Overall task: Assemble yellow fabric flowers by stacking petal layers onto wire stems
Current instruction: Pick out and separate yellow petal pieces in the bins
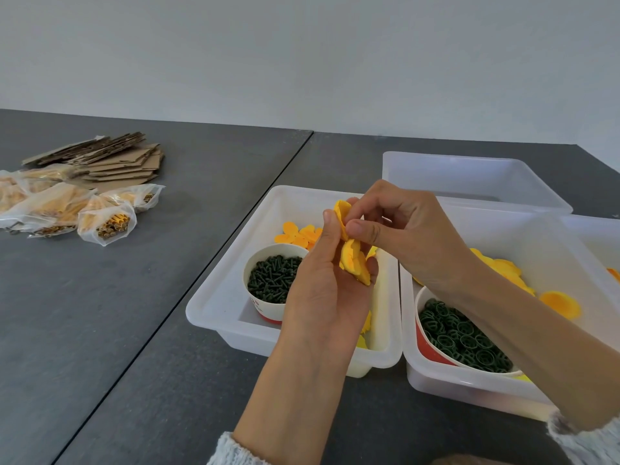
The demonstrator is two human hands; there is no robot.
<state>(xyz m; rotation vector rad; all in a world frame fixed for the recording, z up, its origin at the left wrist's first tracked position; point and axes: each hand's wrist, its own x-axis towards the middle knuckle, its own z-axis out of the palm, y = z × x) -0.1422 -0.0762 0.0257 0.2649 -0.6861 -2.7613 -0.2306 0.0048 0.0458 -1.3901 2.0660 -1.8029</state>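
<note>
Right now, left fingers: the left hand is curled upward around a stack of yellow fabric petals, thumb and fingers clasping it from below.
Right fingers: the right hand comes in from above, thumb and forefinger pinching the top edge of the same petals; the other fingers are bent.
Petal stack: held between both hands, above the near white bin, standing on edge rather than flat.
Near bin: holds loose yellow petals at its far side and a paper cup filled with dark green pegs.
Right bin: a second white bin sits just beside the first, touching it, with more yellow petal pieces and a red cup of dark green rings.
Far bin: another translucent bin stands behind these two.
Desk: the dark grey desk carries everything; a seam runs diagonally across it.
Left side: well apart from the bins lie clear plastic bags of yellow parts, and behind them a pile of flat cardboard pieces.
Sleeves: pale knitted cuffs show at both wrists.
</note>
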